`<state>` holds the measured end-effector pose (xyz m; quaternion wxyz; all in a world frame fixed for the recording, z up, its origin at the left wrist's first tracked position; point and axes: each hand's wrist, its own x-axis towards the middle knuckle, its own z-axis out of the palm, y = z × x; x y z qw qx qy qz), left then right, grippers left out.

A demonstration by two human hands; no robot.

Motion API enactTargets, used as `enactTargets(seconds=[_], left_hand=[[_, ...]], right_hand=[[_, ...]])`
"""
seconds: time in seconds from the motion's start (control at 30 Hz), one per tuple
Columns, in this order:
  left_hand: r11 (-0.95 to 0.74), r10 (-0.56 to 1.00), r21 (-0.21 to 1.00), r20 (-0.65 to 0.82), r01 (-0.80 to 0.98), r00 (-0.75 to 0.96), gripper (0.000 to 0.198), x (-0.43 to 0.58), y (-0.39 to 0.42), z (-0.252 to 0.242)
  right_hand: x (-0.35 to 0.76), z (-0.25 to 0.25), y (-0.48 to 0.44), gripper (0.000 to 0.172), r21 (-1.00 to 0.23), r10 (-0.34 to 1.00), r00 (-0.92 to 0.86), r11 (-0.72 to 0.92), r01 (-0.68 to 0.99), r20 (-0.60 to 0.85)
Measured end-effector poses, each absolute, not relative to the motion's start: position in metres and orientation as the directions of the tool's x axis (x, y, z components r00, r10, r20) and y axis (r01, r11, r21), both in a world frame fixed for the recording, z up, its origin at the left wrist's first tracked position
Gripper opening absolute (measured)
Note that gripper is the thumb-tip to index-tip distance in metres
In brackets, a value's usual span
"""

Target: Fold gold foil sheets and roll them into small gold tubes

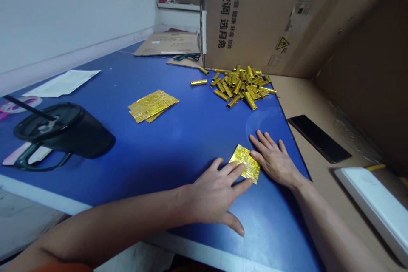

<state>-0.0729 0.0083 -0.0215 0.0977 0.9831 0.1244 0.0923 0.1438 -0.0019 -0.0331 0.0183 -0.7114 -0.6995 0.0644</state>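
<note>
A square sheet of shiny gold foil paper (251, 167) lies flat on the blue tabletop (191, 144). My left hand (219, 193) reaches over its near left side, fingers spread and fingertips resting on the foil. On the foil's right edge rests the thumb of my right hand (276, 159); its other fingers are stretched out flat on the table. Further left is a small stack of gold foil sheets (154, 105). Toward the back right sits a heap of gold folded tubes (240, 85), with a few lying loose at its left.
A dark lidded mug (79, 131) with a straw stands at the left, by a white paper (63, 83) and a roll of tape (24, 104). A large cardboard box (255, 17) rises behind the heap. At the right lie a black phone (318, 138) and a white rectangular device (372, 204).
</note>
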Motion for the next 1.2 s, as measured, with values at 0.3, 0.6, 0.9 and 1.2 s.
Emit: enactTargets(seconds=[0.3,0.6,0.9,1.2], left_hand=[[-0.956,0.256,0.195,0.174,0.222,0.951,0.080,-0.072,0.010,-0.021],[-0.950,0.269,0.206,0.152,0.236,0.951,0.082,-0.071,0.009,-0.021],[-0.951,0.257,0.211,0.137,0.225,0.957,0.079,-0.071,0.011,-0.018],[-0.951,0.260,0.202,0.110,0.234,0.959,0.075,-0.070,0.013,-0.016]], right_hand=[[0.148,-0.037,-0.002,0.054,-0.137,0.999,-0.008,0.003,0.991,-0.032],[0.127,-0.032,0.001,0.074,-0.191,0.992,0.125,-0.118,0.974,0.023],[0.129,-0.035,0.018,0.074,-0.047,0.991,0.114,-0.117,0.992,-0.073],[0.131,-0.037,0.018,0.063,-0.052,0.990,0.129,-0.132,0.990,-0.054]])
